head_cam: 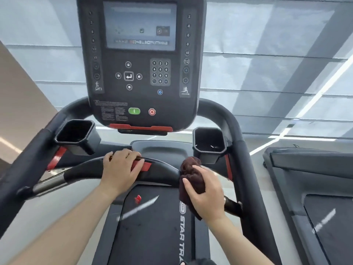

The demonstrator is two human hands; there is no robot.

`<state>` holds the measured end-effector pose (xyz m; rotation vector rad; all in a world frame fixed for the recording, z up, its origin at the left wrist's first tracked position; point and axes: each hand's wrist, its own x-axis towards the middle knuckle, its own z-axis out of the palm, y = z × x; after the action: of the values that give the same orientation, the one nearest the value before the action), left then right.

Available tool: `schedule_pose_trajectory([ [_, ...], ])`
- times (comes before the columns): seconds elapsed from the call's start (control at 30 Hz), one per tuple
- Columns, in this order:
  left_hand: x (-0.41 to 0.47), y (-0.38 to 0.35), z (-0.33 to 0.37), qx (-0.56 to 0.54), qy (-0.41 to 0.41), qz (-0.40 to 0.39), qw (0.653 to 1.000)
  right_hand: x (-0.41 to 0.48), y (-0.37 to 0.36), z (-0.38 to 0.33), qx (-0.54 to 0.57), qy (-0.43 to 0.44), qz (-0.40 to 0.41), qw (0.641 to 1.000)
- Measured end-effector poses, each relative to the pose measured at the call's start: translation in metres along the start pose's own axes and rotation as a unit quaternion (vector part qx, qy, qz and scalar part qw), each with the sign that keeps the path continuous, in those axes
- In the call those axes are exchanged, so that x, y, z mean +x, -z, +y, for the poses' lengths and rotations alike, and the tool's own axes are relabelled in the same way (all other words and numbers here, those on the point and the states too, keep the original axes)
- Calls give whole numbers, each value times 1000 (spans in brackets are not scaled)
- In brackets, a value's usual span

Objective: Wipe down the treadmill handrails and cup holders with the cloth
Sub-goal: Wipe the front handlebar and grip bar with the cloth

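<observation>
Single head-worn, wide-angle view, looking forward and down from close above the treadmill's front handrail (86, 171). The console (141, 73) fills the upper centre, very near. The belt (152, 226) runs off the bottom edge.

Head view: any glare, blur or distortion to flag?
Head view: glare washes out the console screen; small print below the keypad is too soft to read; bright streaks reflect on the belt; wide-angle lens splays the side handrail outward; left hand on the front handrail and right hand holding the cloth are sharp.
</observation>
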<state>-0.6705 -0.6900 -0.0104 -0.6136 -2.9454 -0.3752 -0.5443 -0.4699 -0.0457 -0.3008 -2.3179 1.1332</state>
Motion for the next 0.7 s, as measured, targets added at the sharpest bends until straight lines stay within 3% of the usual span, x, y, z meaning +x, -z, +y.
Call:
schedule_pose_trajectory([
  [0.33, -14, 11, -59, -5, 9, -25, 1000, 29, -76, -84, -87, 150, -70, 982],
  [0.53, -40, 26, -121, -17, 27, -61, 998, 36, -129, -120, -90, 171, -103, 976],
  [0.7, -61, 30, -174, -29, 43, -76, 996, 46, -169, -150, -89, 138, -114, 980],
])
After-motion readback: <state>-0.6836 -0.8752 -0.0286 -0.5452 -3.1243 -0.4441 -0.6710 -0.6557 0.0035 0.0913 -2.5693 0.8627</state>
